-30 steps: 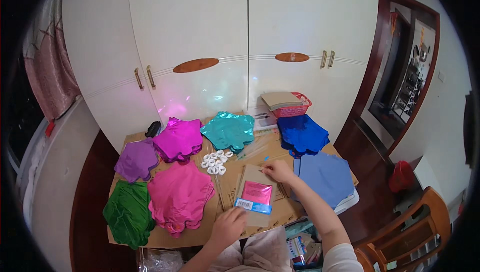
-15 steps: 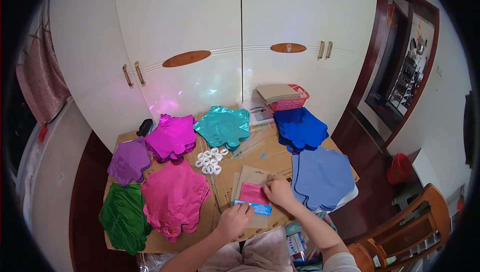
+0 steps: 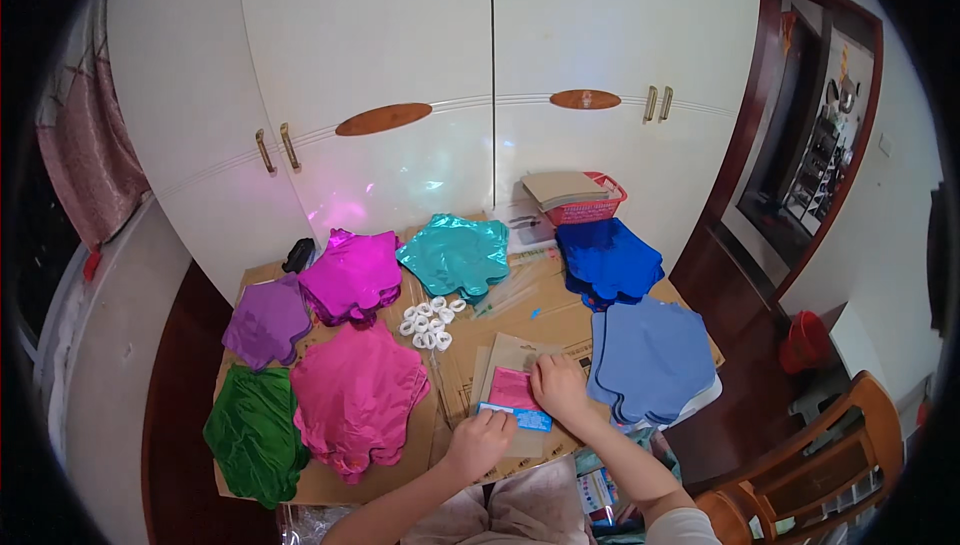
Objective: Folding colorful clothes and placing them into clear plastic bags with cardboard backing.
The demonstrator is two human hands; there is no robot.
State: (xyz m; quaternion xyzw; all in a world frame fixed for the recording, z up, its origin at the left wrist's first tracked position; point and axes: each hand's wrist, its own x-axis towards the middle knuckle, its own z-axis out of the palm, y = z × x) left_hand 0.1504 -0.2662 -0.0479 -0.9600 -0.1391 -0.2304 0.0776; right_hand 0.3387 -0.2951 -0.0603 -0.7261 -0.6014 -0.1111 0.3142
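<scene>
A beige card with a hang hole at its top lies before me at the table's near edge. On it are a folded pink piece and, just below that, a blue printed strip. My left hand is closed in a pinch at the strip's left end. Curled fingers of my right hand press at the right edge of the pink piece and the card; what they grip is hidden.
Shiny foil stacks surround the work spot: pink, green, purple, magenta, teal, dark blue and grey-blue. White rings lie mid-table. Cards top a red basket. A wooden chair stands right.
The whole view has shifted slightly to the right. Both hands keep nearly the same places on the card, pink piece and blue strip.
</scene>
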